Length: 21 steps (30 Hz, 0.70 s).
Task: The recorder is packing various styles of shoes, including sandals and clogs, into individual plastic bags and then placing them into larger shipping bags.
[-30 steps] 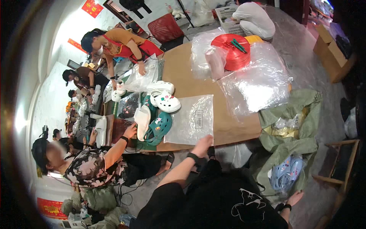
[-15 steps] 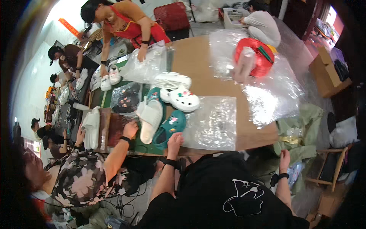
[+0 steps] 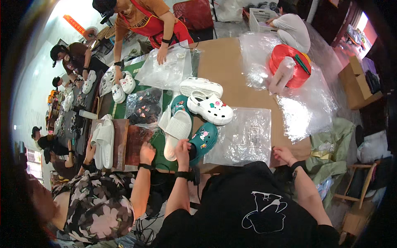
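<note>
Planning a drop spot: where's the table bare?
Widest: flat brown tabletop between white perforated clogs and shiny clear plastic sheets. Narrower: strip between those sheets and the flat translucent plastic bag. Crowded: left of that bag, with white ribbed slides, a teal rounded clog and the left hand.

black short-sleeved shirt (image 3: 223, 206) | white outline print (image 3: 268, 218) | black left wristband (image 3: 184, 175) | black right wristband (image 3: 296, 165)

Clear plastic bag (image 3: 240, 142), flat on tabletop (image 3: 225, 62): one dark-framed printed panel, too small to read. Orange strip sign (image 3: 74, 25), on pale wall (image 3: 38, 68): blurred characters. Brown-orange shirt (image 3: 140, 20), under red apron (image 3: 151, 29): dark chest lettering, partly covered.
</note>
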{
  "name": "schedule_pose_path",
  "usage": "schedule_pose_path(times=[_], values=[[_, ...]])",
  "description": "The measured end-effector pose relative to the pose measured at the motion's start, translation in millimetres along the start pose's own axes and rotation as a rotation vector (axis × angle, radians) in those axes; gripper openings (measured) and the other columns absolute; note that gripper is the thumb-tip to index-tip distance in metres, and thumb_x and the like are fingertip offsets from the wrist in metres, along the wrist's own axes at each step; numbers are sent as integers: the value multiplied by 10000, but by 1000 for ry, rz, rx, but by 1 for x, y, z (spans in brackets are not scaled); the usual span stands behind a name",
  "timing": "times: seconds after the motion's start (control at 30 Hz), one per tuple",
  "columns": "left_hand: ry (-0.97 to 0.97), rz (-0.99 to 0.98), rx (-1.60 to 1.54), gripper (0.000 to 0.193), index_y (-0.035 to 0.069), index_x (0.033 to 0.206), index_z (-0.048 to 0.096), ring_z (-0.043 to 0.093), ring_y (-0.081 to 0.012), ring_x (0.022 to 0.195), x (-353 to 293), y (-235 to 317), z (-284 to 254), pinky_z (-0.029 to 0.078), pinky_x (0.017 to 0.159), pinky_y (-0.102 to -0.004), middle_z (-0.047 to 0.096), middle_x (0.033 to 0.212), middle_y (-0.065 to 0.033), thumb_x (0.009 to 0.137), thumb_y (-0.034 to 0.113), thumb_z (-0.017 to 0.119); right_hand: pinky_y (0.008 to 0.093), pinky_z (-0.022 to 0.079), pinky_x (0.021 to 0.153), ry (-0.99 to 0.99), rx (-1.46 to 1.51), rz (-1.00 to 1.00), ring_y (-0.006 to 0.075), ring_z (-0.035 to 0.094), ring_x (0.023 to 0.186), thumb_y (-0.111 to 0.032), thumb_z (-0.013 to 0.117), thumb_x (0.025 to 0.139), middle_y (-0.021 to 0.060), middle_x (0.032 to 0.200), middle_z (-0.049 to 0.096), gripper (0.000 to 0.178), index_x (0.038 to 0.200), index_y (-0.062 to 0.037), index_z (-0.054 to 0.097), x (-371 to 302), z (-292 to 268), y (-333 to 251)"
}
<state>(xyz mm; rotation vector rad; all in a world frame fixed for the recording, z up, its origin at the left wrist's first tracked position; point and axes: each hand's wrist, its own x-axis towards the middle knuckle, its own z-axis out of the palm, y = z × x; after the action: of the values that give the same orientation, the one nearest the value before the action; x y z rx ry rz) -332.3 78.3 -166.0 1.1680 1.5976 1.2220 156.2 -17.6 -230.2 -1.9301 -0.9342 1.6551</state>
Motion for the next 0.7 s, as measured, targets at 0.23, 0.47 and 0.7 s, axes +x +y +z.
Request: schedule_pose_path(times=[0.23,0.47,0.7], values=[[82,-16,80,136,10,967,596,519,-99,663,-12,-7,-2,426,611,-232,574,746,-26,925,82,488,264,496,550,-57,163,114,108,600,661,-219,570,882,13,819,608,183,1024,-103,569,11,19,-1],[509,109,249,316,-33,1120,480,495,-242,891,48,23,-8,417,796,-340,457,1007,-133,860,117,578,246,498,557,-32,170,88,89,585,663,-217,601,869,-9,777,587,138,961,-119,573,12,15,1],[-151,103,393,229,97,1041,571,552,-283,821,25,15,34,423,777,-373,598,772,-79,845,208,609,253,509,599,-75,168,73,86,581,692,-230,575,886,-18,779,580,129,950,-117,574,8,17,-15]])
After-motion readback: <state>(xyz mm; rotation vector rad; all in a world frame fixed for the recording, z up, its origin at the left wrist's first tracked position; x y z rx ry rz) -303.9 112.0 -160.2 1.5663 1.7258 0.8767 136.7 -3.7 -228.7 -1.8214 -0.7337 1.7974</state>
